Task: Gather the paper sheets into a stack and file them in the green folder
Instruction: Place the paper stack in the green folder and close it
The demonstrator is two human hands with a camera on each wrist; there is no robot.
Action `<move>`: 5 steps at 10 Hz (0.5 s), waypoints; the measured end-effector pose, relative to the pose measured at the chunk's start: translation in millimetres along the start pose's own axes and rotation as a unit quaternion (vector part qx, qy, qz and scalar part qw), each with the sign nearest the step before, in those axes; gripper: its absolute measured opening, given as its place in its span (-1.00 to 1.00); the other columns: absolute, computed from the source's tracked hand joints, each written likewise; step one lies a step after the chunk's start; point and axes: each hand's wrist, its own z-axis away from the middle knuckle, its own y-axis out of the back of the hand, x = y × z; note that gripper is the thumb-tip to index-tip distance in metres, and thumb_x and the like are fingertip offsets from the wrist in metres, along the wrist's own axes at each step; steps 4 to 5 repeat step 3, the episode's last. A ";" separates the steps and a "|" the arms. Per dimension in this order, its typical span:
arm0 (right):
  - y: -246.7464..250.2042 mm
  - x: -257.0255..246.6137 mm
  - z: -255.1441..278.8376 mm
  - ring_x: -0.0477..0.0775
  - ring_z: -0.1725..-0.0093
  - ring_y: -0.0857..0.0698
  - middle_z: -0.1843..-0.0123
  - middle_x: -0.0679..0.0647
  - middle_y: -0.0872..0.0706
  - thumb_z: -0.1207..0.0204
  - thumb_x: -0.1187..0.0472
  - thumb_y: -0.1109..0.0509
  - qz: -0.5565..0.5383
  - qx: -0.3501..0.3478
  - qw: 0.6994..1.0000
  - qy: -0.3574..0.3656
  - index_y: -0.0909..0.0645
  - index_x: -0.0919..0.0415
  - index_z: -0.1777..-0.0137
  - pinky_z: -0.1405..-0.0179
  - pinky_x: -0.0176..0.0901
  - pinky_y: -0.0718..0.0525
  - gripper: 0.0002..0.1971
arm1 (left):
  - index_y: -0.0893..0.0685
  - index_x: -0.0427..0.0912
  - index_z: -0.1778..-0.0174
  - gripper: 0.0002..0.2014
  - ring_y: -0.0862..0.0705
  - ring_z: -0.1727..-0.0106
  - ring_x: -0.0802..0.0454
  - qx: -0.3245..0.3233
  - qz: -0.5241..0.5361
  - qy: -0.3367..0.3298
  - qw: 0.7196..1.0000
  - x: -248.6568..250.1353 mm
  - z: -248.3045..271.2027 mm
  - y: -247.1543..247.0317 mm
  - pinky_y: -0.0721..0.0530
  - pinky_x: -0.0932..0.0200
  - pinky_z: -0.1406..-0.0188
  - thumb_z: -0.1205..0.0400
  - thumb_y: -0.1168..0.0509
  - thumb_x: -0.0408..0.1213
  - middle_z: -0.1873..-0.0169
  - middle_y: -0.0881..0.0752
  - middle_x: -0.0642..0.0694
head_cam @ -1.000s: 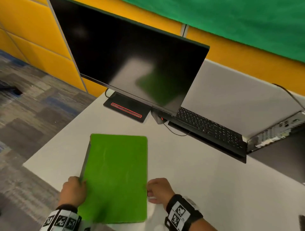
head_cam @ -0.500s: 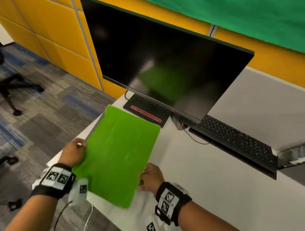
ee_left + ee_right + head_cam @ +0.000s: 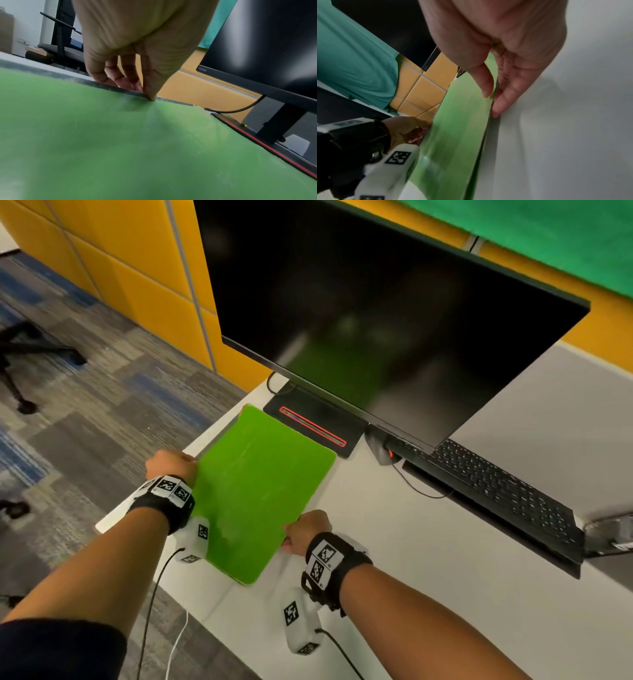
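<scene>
Head view: your left hand (image 3: pixel 171 465) pinches the left long edge of the green folder (image 3: pixel 260 491); your right hand (image 3: pixel 306 530) pinches its right long edge near the bottom corner; the closed folder lies askew at the desk's (image 3: pixel 428 559) left edge, its far corner just beside the monitor base (image 3: pixel 315 422).

Left wrist view: the thumb (image 3: pixel 152 86) presses on the cover, fingers curled under the folder's edge.

Right wrist view: thumb (image 3: pixel 484 79) above and fingers (image 3: pixel 505 97) below clamp the folder edge; sheets cannot be made out.

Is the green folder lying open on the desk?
No, the green folder is closed, its cover facing up, with the left hand and right hand pinching opposite edges.
</scene>
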 end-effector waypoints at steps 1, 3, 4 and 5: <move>-0.1 10.7 -12.1 0.21 -0.20 -0.73 -0.21 0.22 -0.75 -0.39 0.15 -0.42 -0.073 0.051 0.996 -0.022 -0.66 0.33 -0.19 -0.13 -0.16 -0.71 -0.60 | -0.79 -0.34 -0.11 -0.68 -0.72 -0.15 -0.36 0.019 0.018 0.013 1.000 -2.9 0.3 -2.8 -0.68 -0.13 -0.19 -0.56 -0.33 -0.20 -0.12 -0.76 -0.41; 59.4 15.8 52.1 0.09 0.34 -0.67 0.22 0.20 -0.69 -0.46 0.33 -0.46 -0.294 0.051 0.953 0.044 -0.55 0.14 0.14 0.35 -0.12 -0.59 -0.86 | -0.60 -0.29 -0.39 -0.47 -0.62 -0.30 -0.44 0.082 0.069 -0.050 0.993 -16.4 13.6 5.6 -0.58 -0.21 -0.31 -0.52 -0.40 -0.12 -0.27 -0.66 -0.47; 59.4 15.8 52.1 0.09 0.34 -0.67 0.22 0.20 -0.69 -0.46 0.33 -0.46 -0.294 0.051 0.953 0.044 -0.55 0.14 0.14 0.35 -0.12 -0.59 -0.86 | -0.60 -0.29 -0.39 -0.47 -0.62 -0.30 -0.44 0.082 0.069 -0.050 0.993 -16.4 13.6 5.6 -0.58 -0.21 -0.31 -0.52 -0.40 -0.12 -0.27 -0.66 -0.47; 59.4 15.8 52.1 0.09 0.34 -0.67 0.22 0.20 -0.69 -0.46 0.33 -0.46 -0.294 0.051 0.953 0.044 -0.55 0.14 0.14 0.35 -0.12 -0.59 -0.86 | -0.60 -0.29 -0.39 -0.47 -0.62 -0.30 -0.44 0.082 0.069 -0.050 0.993 -16.4 13.6 5.6 -0.58 -0.21 -0.31 -0.52 -0.40 -0.12 -0.27 -0.66 -0.47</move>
